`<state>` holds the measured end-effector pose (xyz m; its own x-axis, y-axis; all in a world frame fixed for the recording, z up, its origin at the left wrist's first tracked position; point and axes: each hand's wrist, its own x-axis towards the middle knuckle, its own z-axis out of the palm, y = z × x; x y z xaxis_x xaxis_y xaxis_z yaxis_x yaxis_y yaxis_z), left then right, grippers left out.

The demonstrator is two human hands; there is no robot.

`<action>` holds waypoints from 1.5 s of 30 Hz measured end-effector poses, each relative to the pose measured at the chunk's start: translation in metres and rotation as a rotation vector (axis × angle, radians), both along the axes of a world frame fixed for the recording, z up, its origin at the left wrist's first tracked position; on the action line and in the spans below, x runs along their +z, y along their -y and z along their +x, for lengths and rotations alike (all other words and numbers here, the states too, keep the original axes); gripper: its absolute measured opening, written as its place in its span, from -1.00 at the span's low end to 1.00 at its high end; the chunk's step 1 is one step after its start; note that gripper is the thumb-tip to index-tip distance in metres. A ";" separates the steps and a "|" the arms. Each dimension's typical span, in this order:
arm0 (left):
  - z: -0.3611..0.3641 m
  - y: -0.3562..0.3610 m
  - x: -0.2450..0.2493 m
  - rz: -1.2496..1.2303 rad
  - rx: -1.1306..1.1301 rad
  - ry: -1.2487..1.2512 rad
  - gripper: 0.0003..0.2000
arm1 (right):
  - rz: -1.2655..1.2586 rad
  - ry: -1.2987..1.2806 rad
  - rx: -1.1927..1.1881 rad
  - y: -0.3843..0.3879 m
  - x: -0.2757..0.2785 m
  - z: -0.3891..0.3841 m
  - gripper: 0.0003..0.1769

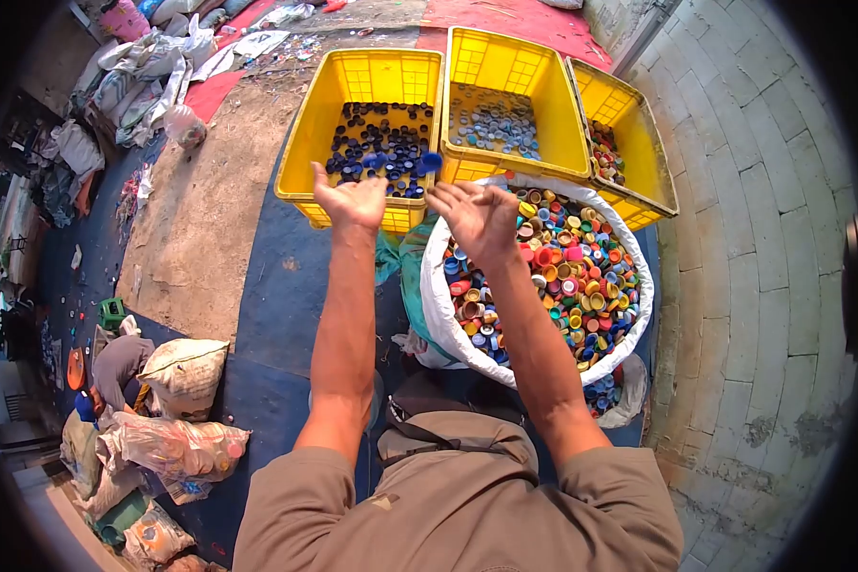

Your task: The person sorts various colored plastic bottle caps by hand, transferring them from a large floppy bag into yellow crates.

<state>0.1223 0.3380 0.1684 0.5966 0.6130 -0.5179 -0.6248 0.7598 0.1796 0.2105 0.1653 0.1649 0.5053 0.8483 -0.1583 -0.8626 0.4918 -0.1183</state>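
Fingers (451, 198) loose near blue cap (431, 162)

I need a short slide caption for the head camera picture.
Open left hand and open right hand between a white sack of bottle caps and yellow crates, blue caps airborne.

Two hands, three crates, one sack

Two hands were up, the left hand (351, 200) and the right hand (481, 217). Three yellow crates stood just beyond them: the left crate (300, 153) past the left hand, the middle crate (553, 105) past the right hand, and the right crate (653, 153) farther out on that hand's side. One white sack (439, 296) sat beneath the right hand, its caps too many to count. At least one blue cap (431, 162) was airborne between the fingertips of both hands.
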 end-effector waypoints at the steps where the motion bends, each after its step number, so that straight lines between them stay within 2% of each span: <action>1: -0.006 -0.006 -0.003 0.059 0.027 -0.028 0.11 | -0.074 0.070 -0.024 -0.007 0.014 0.007 -0.55; 2: -0.013 -0.012 -0.009 0.117 0.051 -0.056 0.14 | -0.095 0.124 -0.025 -0.005 0.021 0.009 -0.47; 3: -0.018 -0.015 -0.016 0.176 0.071 -0.083 0.18 | 0.004 0.129 -0.025 0.004 0.021 0.009 -0.21; 4: -0.024 -0.011 -0.034 0.206 0.104 -0.164 0.10 | -0.108 0.131 -0.103 0.015 0.023 0.005 -0.09; 6: -0.043 0.013 -0.073 0.307 0.034 -0.371 -0.10 | -0.218 0.230 -0.195 0.053 -0.009 0.003 -0.08; 8: -0.064 0.049 -0.121 0.472 -0.110 -0.619 -0.34 | -0.345 0.264 -0.228 0.105 -0.033 -0.007 -0.15; 10: -0.084 0.098 -0.150 0.681 -0.183 -0.809 -0.55 | -0.736 0.410 -0.294 0.158 -0.067 -0.018 -0.34; 12: -0.100 0.144 -0.174 0.812 -0.325 -0.796 -0.58 | -1.134 0.538 -0.307 0.210 -0.106 -0.037 -0.41; 14: -0.105 0.184 -0.168 1.166 -0.544 -0.999 -0.60 | -1.347 0.548 -0.233 0.250 -0.122 -0.061 -0.46; 16: -0.102 0.216 -0.176 1.580 -0.589 -0.962 -0.61 | -1.490 0.571 -0.216 0.279 -0.146 -0.085 -0.49; 18: -0.092 0.238 -0.180 1.876 -0.601 -0.917 -0.55 | -1.505 0.565 -0.203 0.295 -0.154 -0.103 -0.51; 20: -0.080 0.254 -0.181 1.992 -0.612 -0.844 -0.54 | -1.511 0.504 -0.182 0.302 -0.151 -0.115 -0.53; 22: -0.067 0.264 -0.185 2.162 -0.615 -0.840 -0.54 | -1.480 0.568 -0.142 0.307 -0.151 -0.119 -0.52; 25: -0.054 0.274 -0.193 2.292 -0.628 -0.857 -0.57 | -1.445 0.731 -0.134 0.319 -0.163 -0.118 -0.52; 29: -0.045 0.287 -0.199 2.254 -0.644 -0.958 -0.62 | -1.468 0.899 -0.150 0.338 -0.164 -0.106 -0.54; 35: -0.037 0.298 -0.198 2.181 -0.696 -1.020 -0.75 | -1.505 0.911 -0.143 0.355 -0.165 -0.099 -0.56; 38: -0.035 0.294 -0.203 2.003 -0.766 -0.983 -0.75 | -1.522 0.997 -0.087 0.352 -0.153 -0.095 -0.57; 39: -0.034 0.294 -0.197 1.822 -0.810 -0.930 -0.75 | -1.516 1.065 -0.103 0.347 -0.147 -0.094 -0.58; 42: -0.034 0.297 -0.173 0.825 -0.886 -0.618 -0.75 | -1.422 1.411 -0.153 0.331 -0.124 -0.088 -0.56; 43: -0.035 0.302 -0.150 0.605 -0.866 -0.509 -0.74 | -1.359 1.482 -0.250 0.320 -0.115 -0.085 -0.54; 45: -0.038 0.308 -0.118 0.439 -0.867 -0.394 -0.75 | -1.308 1.607 -0.359 0.297 -0.096 -0.080 -0.55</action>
<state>0.0846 0.0297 0.0503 0.7587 0.2374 -0.6067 0.2649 0.7384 0.6202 0.1303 -0.1312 0.0691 0.8500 0.4876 0.1992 0.4181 -0.3947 -0.8182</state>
